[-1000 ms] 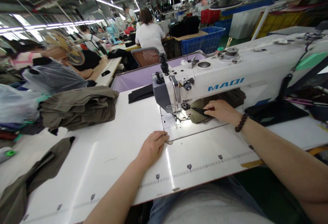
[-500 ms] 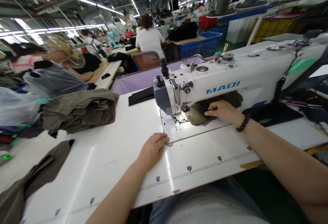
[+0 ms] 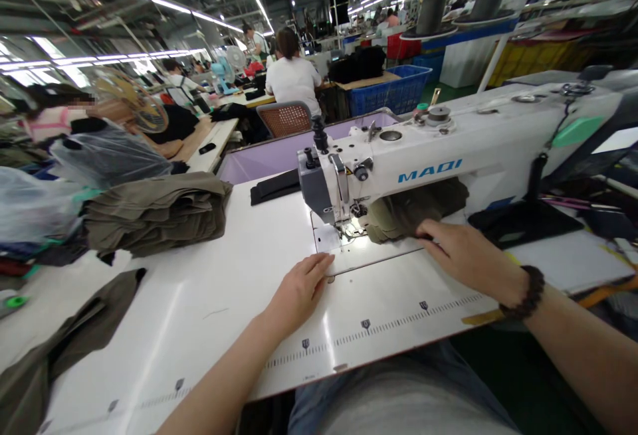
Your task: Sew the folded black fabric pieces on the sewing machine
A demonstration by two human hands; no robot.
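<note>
My left hand [image 3: 298, 287] lies flat on the white table, its fingers stretched toward the front corner of the sewing machine's metal plate [image 3: 359, 259]. Under the arm of the white sewing machine [image 3: 428, 149] sits olive-green fabric [image 3: 393, 219], right of the lit needle area [image 3: 349, 228]. My right hand [image 3: 463, 256], with a dark beaded bracelet on the wrist, pinches the near edge of this fabric; its fingertips are partly hidden. Nothing is held in the left hand.
A folded pile of olive-brown fabric [image 3: 157, 212] stands at the left, with another olive piece [image 3: 84, 335] nearer. Black folded cloth [image 3: 275, 186] lies behind the needle. A lilac bin [image 3: 269, 153] borders the table's back. A co-worker [image 3: 293, 76] sits beyond it.
My right hand has moved toward me from up inside the fabric to its near edge, and the fabric now lies more spread out. My left hand has barely shifted.
</note>
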